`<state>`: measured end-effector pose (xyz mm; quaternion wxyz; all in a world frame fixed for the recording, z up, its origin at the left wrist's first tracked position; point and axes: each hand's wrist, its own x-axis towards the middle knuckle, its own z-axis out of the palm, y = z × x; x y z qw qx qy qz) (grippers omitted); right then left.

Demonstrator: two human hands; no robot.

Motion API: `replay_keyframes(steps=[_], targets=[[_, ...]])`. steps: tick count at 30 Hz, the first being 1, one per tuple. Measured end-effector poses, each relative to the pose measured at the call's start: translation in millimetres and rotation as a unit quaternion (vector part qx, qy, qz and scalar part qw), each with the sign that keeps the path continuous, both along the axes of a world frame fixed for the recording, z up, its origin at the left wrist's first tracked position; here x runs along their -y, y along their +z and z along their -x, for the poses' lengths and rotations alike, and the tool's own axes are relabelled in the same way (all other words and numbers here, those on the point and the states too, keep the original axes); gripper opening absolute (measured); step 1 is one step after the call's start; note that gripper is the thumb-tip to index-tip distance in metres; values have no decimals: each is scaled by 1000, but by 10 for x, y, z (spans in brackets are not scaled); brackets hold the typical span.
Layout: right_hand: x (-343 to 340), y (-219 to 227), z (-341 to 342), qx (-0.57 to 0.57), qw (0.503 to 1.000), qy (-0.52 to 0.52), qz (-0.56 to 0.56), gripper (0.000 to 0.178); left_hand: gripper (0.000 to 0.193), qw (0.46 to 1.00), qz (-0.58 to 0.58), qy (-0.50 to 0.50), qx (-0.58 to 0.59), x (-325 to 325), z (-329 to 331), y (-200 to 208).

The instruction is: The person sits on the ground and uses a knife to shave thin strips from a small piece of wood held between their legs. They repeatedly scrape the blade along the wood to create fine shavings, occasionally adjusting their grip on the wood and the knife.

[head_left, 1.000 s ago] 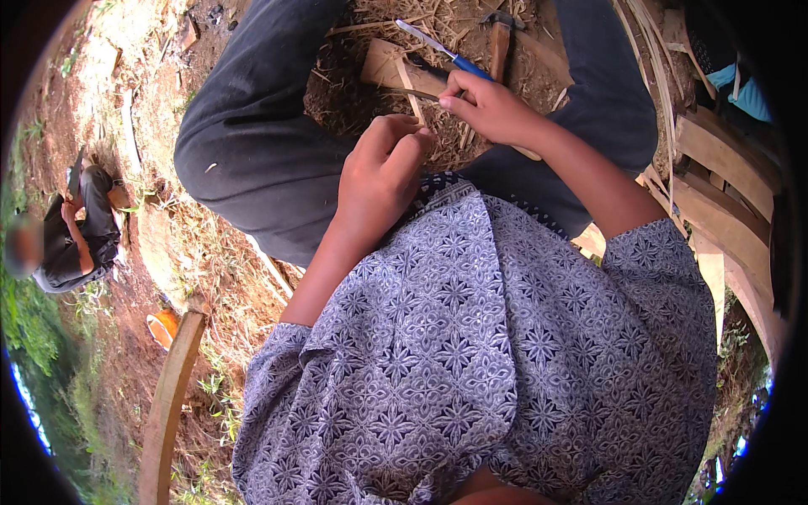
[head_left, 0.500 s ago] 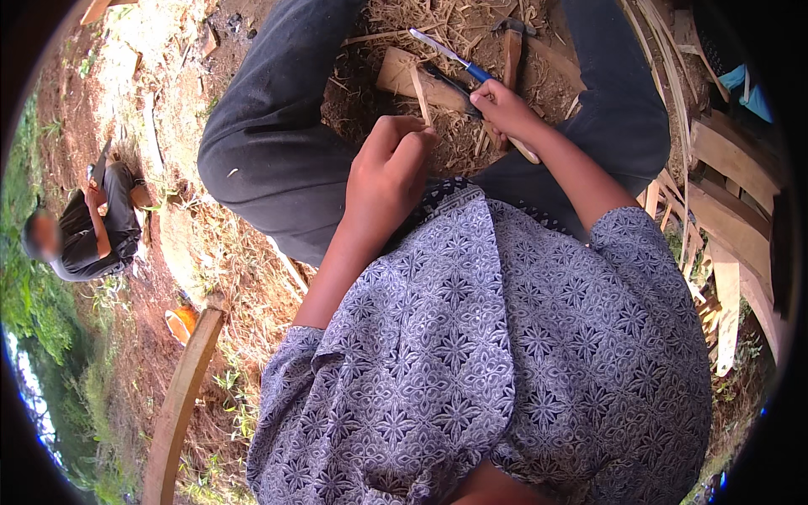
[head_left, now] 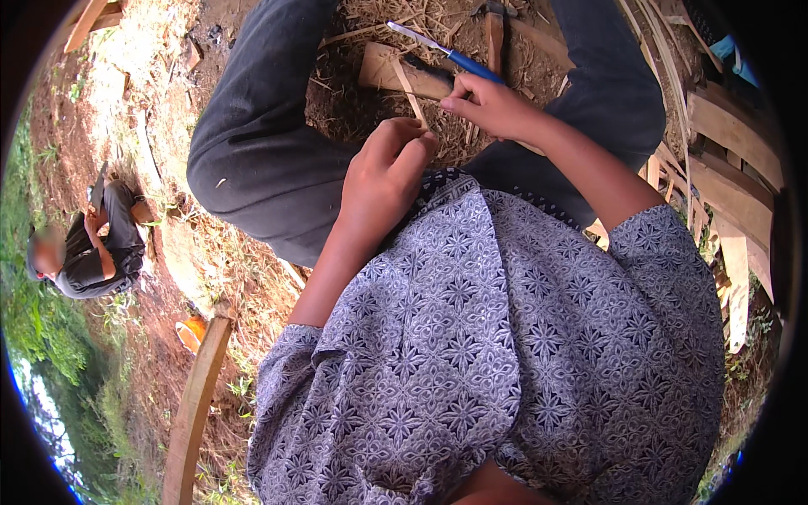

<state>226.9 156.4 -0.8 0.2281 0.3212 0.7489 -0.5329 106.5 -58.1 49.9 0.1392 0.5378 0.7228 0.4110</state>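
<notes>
My left hand is closed around the lower end of a thin, pale wooden strip, which points up and away between my knees. To its right, my right hand grips what looks like a knife. Its thin blade shows edge-on toward the strip, and a bit of pale handle sticks out under my wrist. The fingers hide most of it. Just beyond this hand lies a blue-handled tool with a silvery blade. A wooden block with a dark, narrow object on it rests on the ground.
A hammer lies among shavings beyond my hands. Curved wooden boards and long strips are piled at my right. Leftward, a wooden beam stands near an orange container. Farther left another person sits holding a long blade.
My right hand has shifted left, closer to the strip, and more of the blue handle shows. The left hand keeps its hold. The whole view has shifted slightly.
</notes>
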Motion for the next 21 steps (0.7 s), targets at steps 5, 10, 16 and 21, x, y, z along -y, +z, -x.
replay_keyframes(steps=[5, 10, 16, 21], targets=[[14, -273, -64, -53, 997, 8, -56, 42, 24, 1000, -5, 0, -2, 2, 8, -21], [-4, -567, -48, -37, 993, -20, -107, 34, 23, 1000, 4, 5, -7, -53, 41, 8], [-125, -744, -152, 76, 983, -162, -40, 39, 22, 999, 6, 48, 15, -88, 58, 45], [-33, -144, 35, 16, 992, -122, 13, 45, 23, 999, -10, 32, 10, -79, 79, 42]])
